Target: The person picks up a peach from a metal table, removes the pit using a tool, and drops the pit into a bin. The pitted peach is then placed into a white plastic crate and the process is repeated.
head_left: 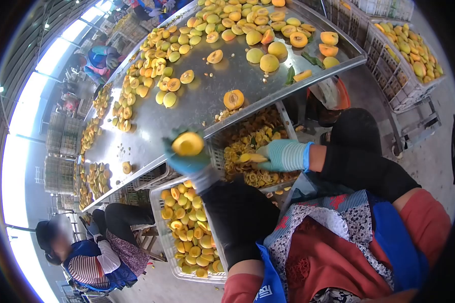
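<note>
In a teal work glove, my left hand (187, 160) is closed around a peach half (188, 144), its orange hollow facing up, just past the near edge of the metal table (187, 113). My right hand (284, 155) wears a striped light-blue glove. Its fingers are closed on a narrow yellow piece (253, 157), whose kind I cannot tell. That hand is over a crate (286, 118) holding yellow peach scraps (253, 139). Below my left hand, a white crate (159, 222) is filled with peach halves (192, 232).
Many peach halves (159, 63) spread across the table, with a single cut peach (233, 99) near its edge. A full fruit crate (397, 86) stands at right, an orange-rimmed bucket (343, 93) under the table. At lower left sits another person (98, 252); a further worker (98, 60) is behind.
</note>
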Motion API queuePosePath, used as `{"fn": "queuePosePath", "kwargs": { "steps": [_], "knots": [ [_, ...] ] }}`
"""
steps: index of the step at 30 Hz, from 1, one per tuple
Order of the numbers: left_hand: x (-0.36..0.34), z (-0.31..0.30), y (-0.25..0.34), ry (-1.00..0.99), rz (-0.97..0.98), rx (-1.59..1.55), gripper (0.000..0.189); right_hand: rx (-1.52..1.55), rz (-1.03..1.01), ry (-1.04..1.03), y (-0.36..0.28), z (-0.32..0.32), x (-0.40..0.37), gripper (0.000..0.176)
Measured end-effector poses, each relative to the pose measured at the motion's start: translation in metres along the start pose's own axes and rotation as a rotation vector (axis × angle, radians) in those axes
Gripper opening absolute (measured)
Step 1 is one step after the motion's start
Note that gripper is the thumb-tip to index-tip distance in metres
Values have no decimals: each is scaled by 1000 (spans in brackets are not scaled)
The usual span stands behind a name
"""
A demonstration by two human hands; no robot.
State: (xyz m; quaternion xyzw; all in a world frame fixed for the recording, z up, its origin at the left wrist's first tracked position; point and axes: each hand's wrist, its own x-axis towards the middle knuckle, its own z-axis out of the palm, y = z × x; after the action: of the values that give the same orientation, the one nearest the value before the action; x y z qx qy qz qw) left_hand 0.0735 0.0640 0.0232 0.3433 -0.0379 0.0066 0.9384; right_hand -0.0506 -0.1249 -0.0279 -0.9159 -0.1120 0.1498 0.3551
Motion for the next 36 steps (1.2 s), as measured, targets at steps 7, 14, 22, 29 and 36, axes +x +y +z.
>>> {"fn": "queuePosePath", "kwargs": {
  "steps": [7, 14, 22, 29, 36],
  "knots": [
    [-35, -81, 143, 136, 62, 1197, 33, -76, 173, 317, -6, -37, -7, 37],
    [-25, 5, 68, -8, 177, 1407, 54, 1, 80, 372, -17, -43, -12, 36],
    [50, 56, -91, -435, 143, 2142, 54, -13, 193, 477, 7, -64, -25, 35],
    [48, 51, -79, -527, 155, 1264, 37, 118, -10, 771, 8, -64, -8, 33],
    [-21, 64, -54, -328, -110, 352, 50, 199, -129, 727, -15, -38, 20, 34]
  ]
}}
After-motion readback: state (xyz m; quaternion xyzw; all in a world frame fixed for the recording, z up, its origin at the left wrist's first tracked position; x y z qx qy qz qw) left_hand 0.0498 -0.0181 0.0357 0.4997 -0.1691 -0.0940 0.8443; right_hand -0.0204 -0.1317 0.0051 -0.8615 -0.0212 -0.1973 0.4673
